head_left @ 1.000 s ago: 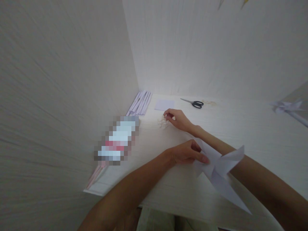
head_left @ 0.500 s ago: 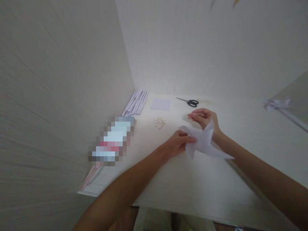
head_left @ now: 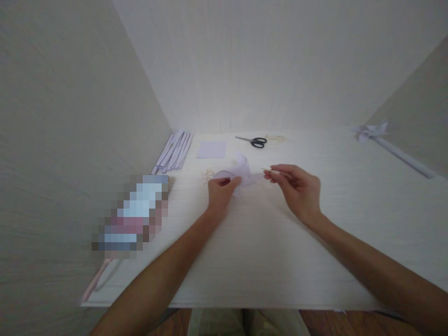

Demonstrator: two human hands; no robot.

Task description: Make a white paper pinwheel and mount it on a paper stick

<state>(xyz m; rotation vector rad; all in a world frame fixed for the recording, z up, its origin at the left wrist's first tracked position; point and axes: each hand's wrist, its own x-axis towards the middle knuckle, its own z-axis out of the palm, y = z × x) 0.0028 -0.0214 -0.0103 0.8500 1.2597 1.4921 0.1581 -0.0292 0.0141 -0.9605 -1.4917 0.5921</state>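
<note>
My left hand [head_left: 222, 192] pinches a pale lilac paper pinwheel [head_left: 243, 171] above the table, thumb on top near its middle. The pinwheel's folded points stick out up and to the right. Just right of it, my right hand [head_left: 297, 189] holds a thin pale stick [head_left: 269, 170] between thumb and fingertips, its tip pointing left towards the paper. The stick and paper look apart or barely close; I cannot tell if they touch. Partly behind my left hand lies a small pile of thin tan bits [head_left: 207, 175].
Black-handled scissors [head_left: 257, 141] lie at the back, beside more tan bits [head_left: 276, 138]. A square paper sheet [head_left: 212, 149] and several rolled paper sticks [head_left: 175, 150] are back left. A blurred-out device [head_left: 136, 210] stands left. A finished-looking pinwheel on a stick [head_left: 402, 151] lies right.
My right hand has come round to the pinwheel's right side, carrying the thin stick. My left hand has turned the pinwheel and moved left in view. The camera view has shifted too.
</note>
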